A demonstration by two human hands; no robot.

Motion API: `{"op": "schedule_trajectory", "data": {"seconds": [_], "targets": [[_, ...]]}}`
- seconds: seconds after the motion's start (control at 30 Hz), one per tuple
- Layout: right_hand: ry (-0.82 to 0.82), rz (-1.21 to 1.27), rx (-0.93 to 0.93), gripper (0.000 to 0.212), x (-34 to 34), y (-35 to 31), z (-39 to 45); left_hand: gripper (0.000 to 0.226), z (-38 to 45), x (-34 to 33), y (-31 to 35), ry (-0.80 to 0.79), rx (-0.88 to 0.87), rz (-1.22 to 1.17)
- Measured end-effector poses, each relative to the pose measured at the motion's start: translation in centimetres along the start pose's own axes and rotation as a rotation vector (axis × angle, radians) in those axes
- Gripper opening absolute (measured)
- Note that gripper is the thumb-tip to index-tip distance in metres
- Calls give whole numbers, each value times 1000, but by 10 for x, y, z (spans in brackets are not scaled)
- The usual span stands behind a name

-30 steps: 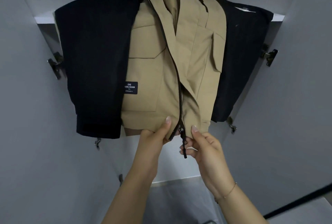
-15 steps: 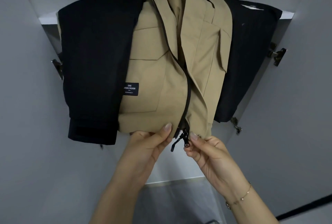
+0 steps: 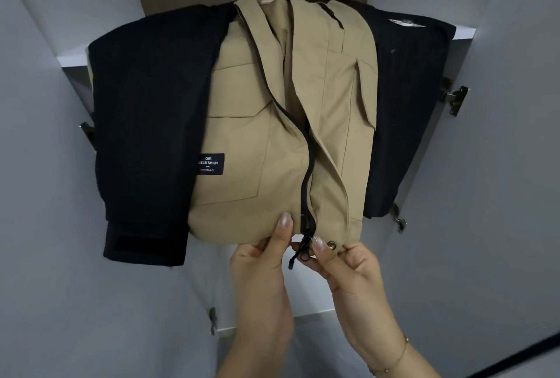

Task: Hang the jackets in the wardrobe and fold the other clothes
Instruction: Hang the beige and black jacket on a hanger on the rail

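At lower centre, the left hand (image 3: pixel 266 253) pinches the tan jacket (image 3: pixel 272 141) hem; the right hand (image 3: pixel 342 259) grips the zipper (image 3: pixel 304 252) side; seat the pin squarely, hem taut.

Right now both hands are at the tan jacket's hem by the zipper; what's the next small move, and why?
Probably draw the zipper slider upward. The left hand pinches the hem of the tan jacket, the right hand holds the other side, and the front above hangs open.
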State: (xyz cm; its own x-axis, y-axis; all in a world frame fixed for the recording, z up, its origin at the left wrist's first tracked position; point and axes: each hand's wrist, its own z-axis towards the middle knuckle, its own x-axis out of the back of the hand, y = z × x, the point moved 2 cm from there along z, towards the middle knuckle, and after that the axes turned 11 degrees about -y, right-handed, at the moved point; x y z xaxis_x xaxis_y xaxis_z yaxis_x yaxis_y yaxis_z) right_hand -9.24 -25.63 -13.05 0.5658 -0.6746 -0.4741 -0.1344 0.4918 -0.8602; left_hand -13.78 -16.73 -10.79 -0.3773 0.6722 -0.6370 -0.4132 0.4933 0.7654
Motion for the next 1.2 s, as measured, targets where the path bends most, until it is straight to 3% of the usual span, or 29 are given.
{"op": "schedule_trajectory", "data": {"seconds": [0.17,0.3,0.4,0.63,0.73,0.8,0.93,1.0,1.2], "targets": [[14,5,15,31,1,1,-1,16,-1,1,-4,51,-25,91],[56,0,22,38,5,4,-1,36,-5,2,-12,104,-23,120],[94,-5,32,43,8,5,-1,33,-8,2,-15,88,-50,152],[143,-85,29,33,16,7,-1,18,-9,12,-18,-2,-37,261],[128,-110,6,18,18,7,0,20,-4,19,-16,-35,-16,323],[133,-104,-69,17,20,8,2,20,2,24,-18,-47,21,344],[84,-328,-497,47,29,22,0,19,10,40,-28,25,123,355],[65,-399,-616,54,32,29,-7,17,12,47,-33,65,159,370],[10,-402,-495,34,22,34,-10,16,16,60,-42,110,204,441]]}}
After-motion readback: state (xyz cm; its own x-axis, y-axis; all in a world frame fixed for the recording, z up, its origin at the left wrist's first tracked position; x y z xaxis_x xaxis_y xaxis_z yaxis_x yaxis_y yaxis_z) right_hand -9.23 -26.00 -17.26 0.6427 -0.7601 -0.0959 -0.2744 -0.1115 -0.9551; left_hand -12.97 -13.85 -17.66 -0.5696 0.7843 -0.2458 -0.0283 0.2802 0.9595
